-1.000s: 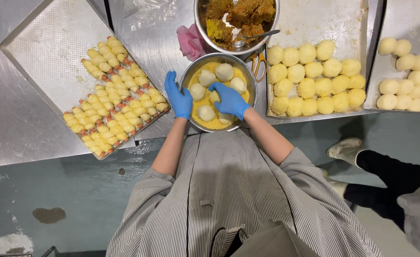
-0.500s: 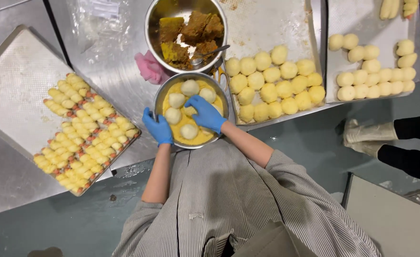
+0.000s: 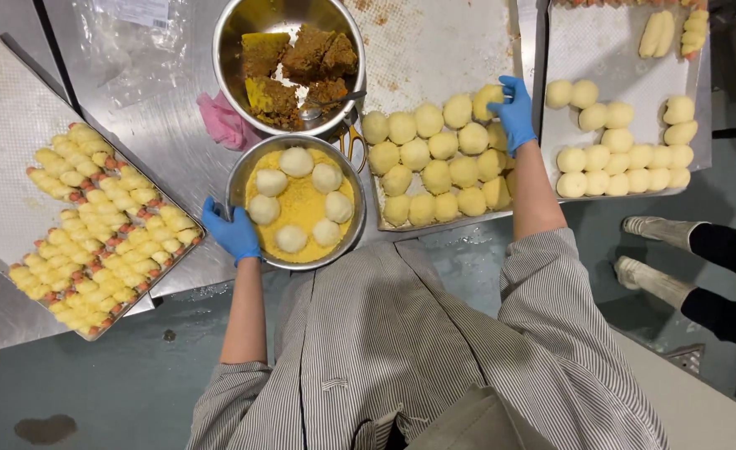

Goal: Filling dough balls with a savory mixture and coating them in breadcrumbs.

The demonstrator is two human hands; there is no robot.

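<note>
My left hand (image 3: 231, 232), in a blue glove, grips the left rim of a steel bowl (image 3: 303, 265) of yellow crumbs. Several pale dough balls (image 3: 297, 162) lie in it. My right hand (image 3: 513, 112), also gloved, reaches over the middle tray (image 3: 434, 50) and closes on a dough ball (image 3: 486, 96) at the far right corner of the rows of dough balls (image 3: 434, 162) there.
A larger steel bowl (image 3: 236, 83) of brown filling with a spoon (image 3: 332, 102) stands behind the crumb bowl, a pink cloth (image 3: 222, 123) beside it. Crumbed sausage rolls (image 3: 101, 225) fill the left tray. A right tray (image 3: 626, 50) holds more dough. Another person's shoes (image 3: 655, 229) stand at right.
Both hands have left the inside of the crumb bowl. My right hand moved right onto the dough tray, and my left hand moved to the bowl's left rim.
</note>
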